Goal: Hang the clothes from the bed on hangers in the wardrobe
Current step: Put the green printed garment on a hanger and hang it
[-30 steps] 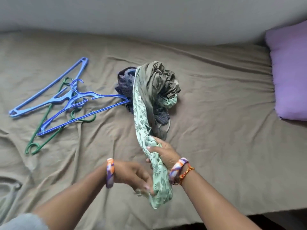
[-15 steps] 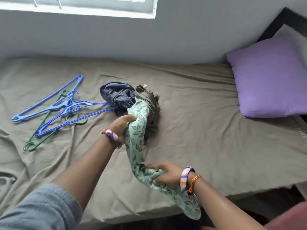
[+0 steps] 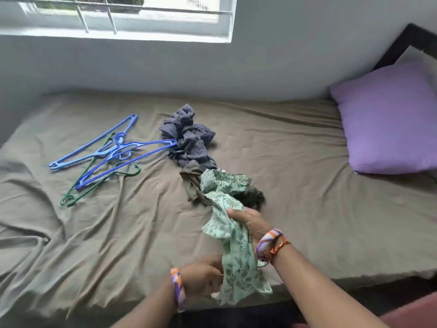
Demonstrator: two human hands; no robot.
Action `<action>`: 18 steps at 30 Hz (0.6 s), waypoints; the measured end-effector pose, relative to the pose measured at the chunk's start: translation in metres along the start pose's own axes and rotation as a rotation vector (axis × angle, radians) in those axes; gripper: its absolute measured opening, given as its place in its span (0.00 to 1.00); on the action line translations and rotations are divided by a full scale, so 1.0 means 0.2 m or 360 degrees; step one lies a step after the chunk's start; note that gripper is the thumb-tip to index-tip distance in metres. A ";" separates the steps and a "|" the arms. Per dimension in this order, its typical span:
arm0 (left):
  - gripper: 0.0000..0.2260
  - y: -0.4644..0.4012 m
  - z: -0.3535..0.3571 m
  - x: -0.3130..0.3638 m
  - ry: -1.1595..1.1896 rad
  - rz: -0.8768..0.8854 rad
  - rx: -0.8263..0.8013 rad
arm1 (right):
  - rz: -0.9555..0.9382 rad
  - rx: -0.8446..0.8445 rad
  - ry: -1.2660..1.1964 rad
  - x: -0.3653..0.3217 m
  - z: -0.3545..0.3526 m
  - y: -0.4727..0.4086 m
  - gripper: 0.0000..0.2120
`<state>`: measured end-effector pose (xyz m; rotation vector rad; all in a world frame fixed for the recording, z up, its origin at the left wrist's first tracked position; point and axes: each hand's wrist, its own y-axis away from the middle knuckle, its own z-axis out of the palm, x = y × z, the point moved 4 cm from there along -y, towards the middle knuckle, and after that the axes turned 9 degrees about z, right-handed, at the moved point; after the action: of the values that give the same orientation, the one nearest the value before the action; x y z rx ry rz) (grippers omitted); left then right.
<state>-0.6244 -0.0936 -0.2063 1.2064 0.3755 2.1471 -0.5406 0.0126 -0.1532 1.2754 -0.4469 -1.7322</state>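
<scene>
green leaf-print garment (image 3: pixel 233 242) gripped by right hand (image 3: pixel 251 222) and left hand (image 3: pixel 203 279) | hangers (image 3: pixel 104 155) laid on bed (image 3: pixel 307 209) | striped garment (image 3: pixel 191 143) heaped beside

From my feed the room is lit by soft daylight from the window (image 3: pixel 118 17) at top left, whose panes blow out to white. The bed sheet (image 3: pixel 295 209) shows gentle crease shadows, no hard glare. Wide-angle bending curves the wall line, and detail looks slightly soft throughout.
</scene>
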 end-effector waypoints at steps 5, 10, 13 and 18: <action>0.12 0.02 -0.28 0.02 0.1069 0.0095 0.0929 | 0.0068 -0.0281 0.0422 -0.02 0.06 0.13 0.11; 0.37 -0.02 -0.31 0.21 0.1108 0.0161 0.0604 | 0.0255 -0.0497 0.1289 0.10 0.05 0.20 0.10; 0.25 -0.04 -0.24 0.31 0.0912 0.0267 0.0462 | 0.0366 -0.0549 0.1578 0.19 0.02 0.19 0.07; 0.15 0.04 -0.17 0.32 0.0601 0.0169 0.0277 | 0.0407 -0.0289 0.0872 0.27 -0.05 0.12 0.30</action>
<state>-0.6788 -0.0564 -0.1784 0.9227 0.6855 2.4798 -0.5225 -0.0422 -0.1694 1.4218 -0.1199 -1.1216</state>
